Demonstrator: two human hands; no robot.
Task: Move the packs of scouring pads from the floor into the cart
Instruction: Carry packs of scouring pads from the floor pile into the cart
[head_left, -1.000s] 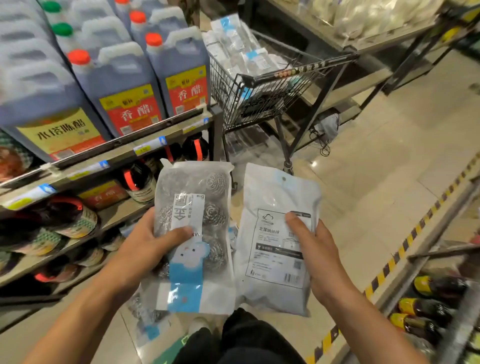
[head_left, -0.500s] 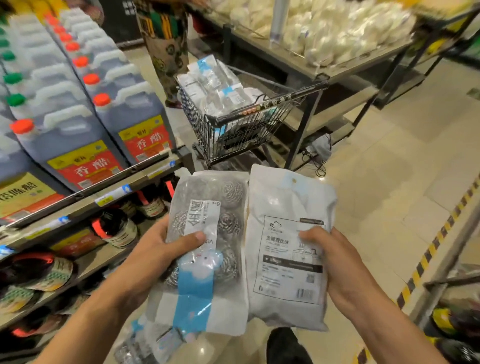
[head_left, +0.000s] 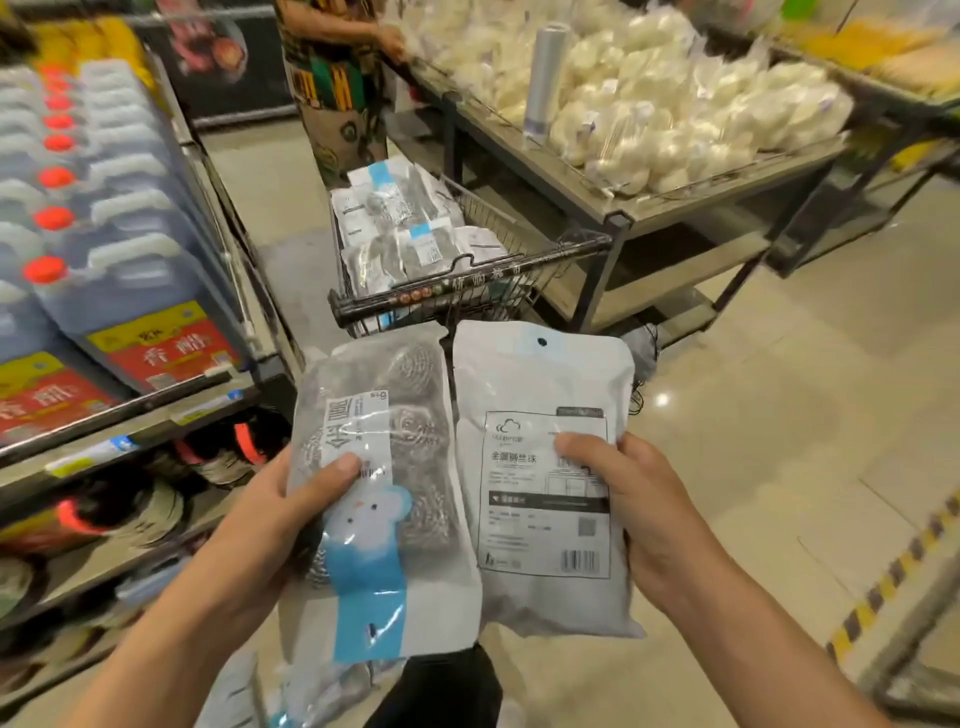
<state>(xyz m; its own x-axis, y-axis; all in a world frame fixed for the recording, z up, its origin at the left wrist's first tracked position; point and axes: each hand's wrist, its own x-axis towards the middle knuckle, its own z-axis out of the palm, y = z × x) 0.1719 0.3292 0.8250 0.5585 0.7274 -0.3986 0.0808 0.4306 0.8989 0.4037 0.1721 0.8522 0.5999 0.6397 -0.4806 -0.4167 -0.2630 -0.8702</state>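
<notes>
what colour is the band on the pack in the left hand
Light blue, running down the clear pack gripped by the left hand; the head view shows it.

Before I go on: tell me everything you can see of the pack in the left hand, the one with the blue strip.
The clear plastic pack of steel scouring pads shows its front: silvery wire balls inside, a white printed label up top, a white cartoon figure and a blue band running down to a white bottom edge. It is held roughly upright, tilted slightly left, in front of the black-handled wire cart. The left hand grips its left edge, thumb across the label. Its right edge meets or overlaps the white pack beside it.
</notes>
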